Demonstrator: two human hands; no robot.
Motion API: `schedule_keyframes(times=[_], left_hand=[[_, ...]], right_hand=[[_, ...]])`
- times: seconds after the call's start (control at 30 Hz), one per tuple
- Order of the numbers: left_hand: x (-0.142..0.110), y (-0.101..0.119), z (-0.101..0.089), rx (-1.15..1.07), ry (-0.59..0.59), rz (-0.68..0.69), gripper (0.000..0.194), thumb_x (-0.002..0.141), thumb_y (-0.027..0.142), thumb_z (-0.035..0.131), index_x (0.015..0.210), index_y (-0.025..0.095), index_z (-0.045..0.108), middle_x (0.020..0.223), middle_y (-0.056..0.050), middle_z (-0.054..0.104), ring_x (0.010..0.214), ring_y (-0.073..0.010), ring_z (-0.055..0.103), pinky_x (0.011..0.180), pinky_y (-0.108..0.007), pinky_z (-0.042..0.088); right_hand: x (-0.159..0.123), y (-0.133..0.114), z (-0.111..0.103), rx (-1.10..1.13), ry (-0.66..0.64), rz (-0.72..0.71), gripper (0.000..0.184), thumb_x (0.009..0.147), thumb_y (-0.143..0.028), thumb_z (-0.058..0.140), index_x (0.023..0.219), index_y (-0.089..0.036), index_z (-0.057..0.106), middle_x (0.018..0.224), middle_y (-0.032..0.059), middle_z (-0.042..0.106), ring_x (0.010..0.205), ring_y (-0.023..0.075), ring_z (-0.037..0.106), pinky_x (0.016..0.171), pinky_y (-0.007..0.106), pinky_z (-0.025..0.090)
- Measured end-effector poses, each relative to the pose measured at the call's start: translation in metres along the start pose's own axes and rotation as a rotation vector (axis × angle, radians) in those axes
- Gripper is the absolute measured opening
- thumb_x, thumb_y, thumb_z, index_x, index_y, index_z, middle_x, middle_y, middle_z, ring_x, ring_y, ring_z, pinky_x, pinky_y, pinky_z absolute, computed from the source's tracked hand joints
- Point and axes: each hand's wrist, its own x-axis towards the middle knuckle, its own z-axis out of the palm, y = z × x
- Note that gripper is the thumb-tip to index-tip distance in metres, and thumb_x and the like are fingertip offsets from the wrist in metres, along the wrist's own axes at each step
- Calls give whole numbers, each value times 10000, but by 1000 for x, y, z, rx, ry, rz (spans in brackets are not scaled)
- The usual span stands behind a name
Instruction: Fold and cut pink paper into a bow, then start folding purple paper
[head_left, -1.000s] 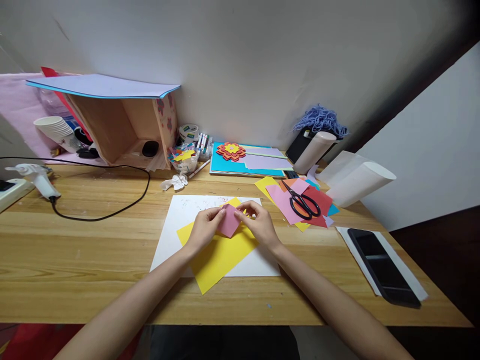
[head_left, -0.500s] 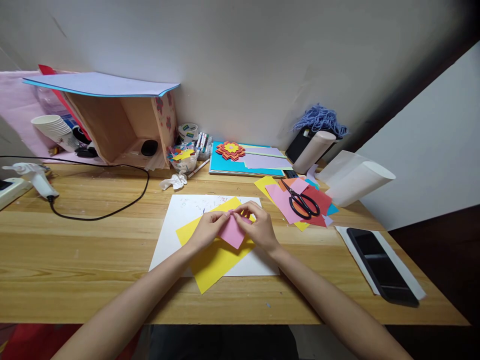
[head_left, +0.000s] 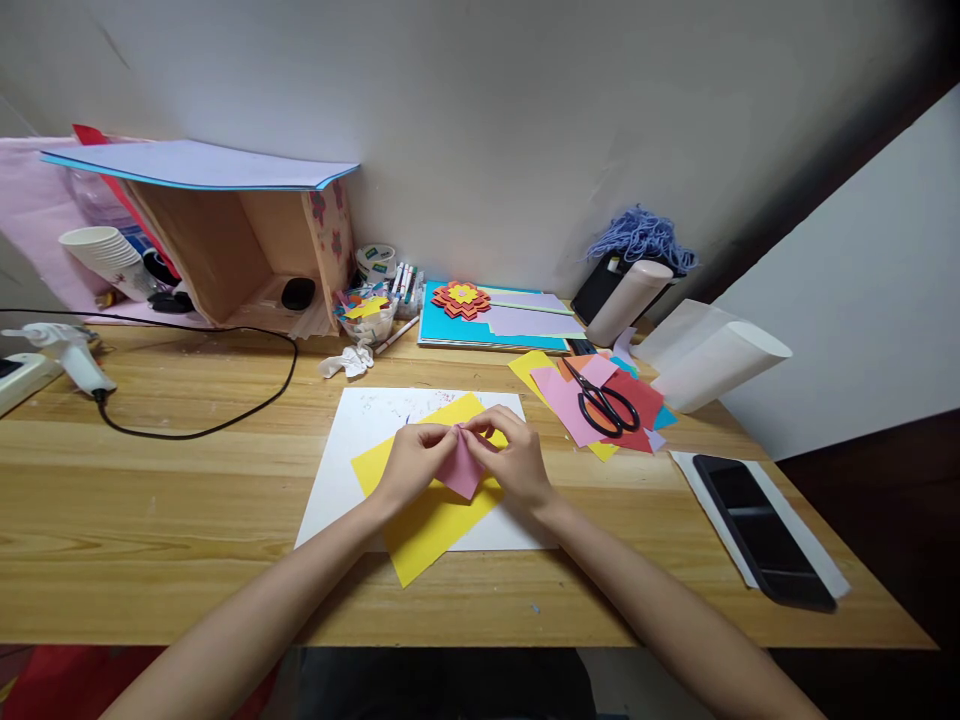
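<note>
Between my two hands is a piece of pink paper (head_left: 463, 474), its lower corner pointing toward me. My left hand (head_left: 414, 462) pinches its upper edge from the left, thumb and fingers closed. From the right, my right hand (head_left: 511, 455) pinches the same edge, the thumbs almost meeting. Fingers cover the top of the pink paper, so its fold there is partly hidden. Beneath the hands lies a yellow sheet (head_left: 424, 535), turned at an angle on a larger white sheet (head_left: 330, 500) with faint marks along its far edge.
Black-handled scissors (head_left: 611, 412) rest on coloured paper scraps (head_left: 555, 400) to the right. A phone (head_left: 761, 530) lies farther right. At left are a glue gun (head_left: 71, 355) with its cord and an open box (head_left: 225, 240). A layered paper flower (head_left: 461, 300) sits at the back.
The pink paper has tilted and now shows narrower and darker between my hands, its lower corner a little further left. Both hands keep their pinch, with the fingertips slightly closer together.
</note>
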Motion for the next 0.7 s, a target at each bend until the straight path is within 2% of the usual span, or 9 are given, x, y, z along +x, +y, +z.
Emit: schedule_keyframes(times=[0.17,0.4,0.53,0.7], left_hand=[[3,-2,-1,-51,9,-58,361,731,409,514,518,126,585,513,3,481,537,-114,382,494,-238,268],[5,-3,-3,-123,4,-86,404,746,404,509,451,153,396,479,37,310,512,-89,264,489,-244,189],[6,-1,-5,-152,-37,-111,402,728,470,532,505,143,457,512,30,363,534,-95,291,498,-238,197],[8,1,-6,-154,19,-121,438,700,485,549,466,155,382,491,42,323,517,-87,259,490,-235,192]], right_hand=[[-3,6,1,-271,-37,-242,151,826,-195,495,861,-237,635,799,59,616,777,207,529,700,344,447],[-1,7,-1,-465,-77,-392,213,861,-189,443,908,-216,649,812,78,622,765,201,531,668,315,445],[1,7,-2,-491,-62,-482,209,858,-162,449,897,-189,653,794,78,626,734,185,529,633,297,453],[1,10,-1,-392,-55,-483,193,835,-149,492,954,-171,643,848,85,623,781,180,524,674,298,470]])
